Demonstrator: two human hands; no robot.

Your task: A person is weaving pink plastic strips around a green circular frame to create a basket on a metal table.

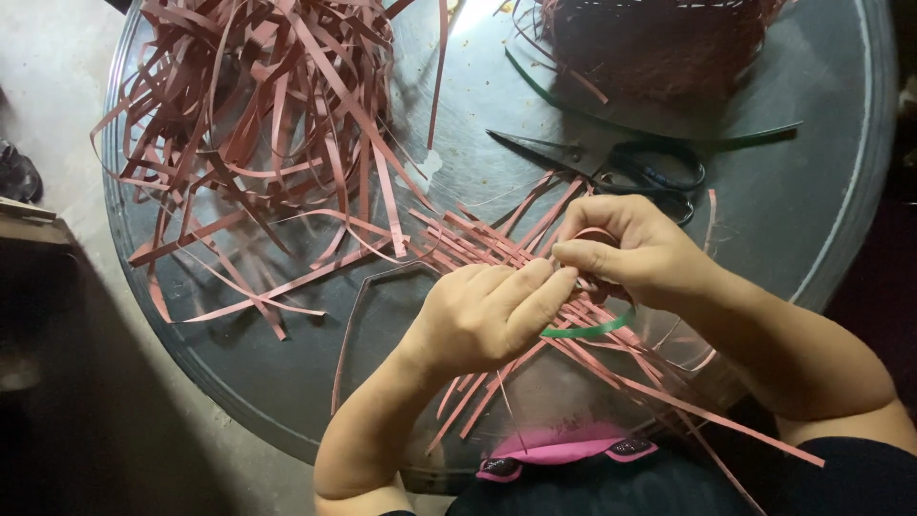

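Centre of the head view: both hands meet over a crossing of reddish-brown strips (497, 250) laid flat on a round metal tray (812, 210). Left hand (482, 320) lies curled over the crossing, fingers closed and pressing the strips down. Right hand (635, 250) pinches closed on a strip end at the same spot, thumb against forefinger. Green strip (587, 330) curves out from beneath the hands, just below them.

Strips are thin, flat, narrow and long, matt reddish-brown, fanning toward the lower right and the left of the frame. Judged by their curl and spring, they are light, flexible and likely smooth, apt to slide apart unless held where they cross; best taken near the crossing, flat between finger pads, since sharp bends might crease them.

Upper left: loose tangled pile (258, 105) of the same strips. Upper right: woven dark-red piece (659, 43), partly cut off by the frame. Right of centre: black-handled scissors (621, 172), near the right hand but apart from it.
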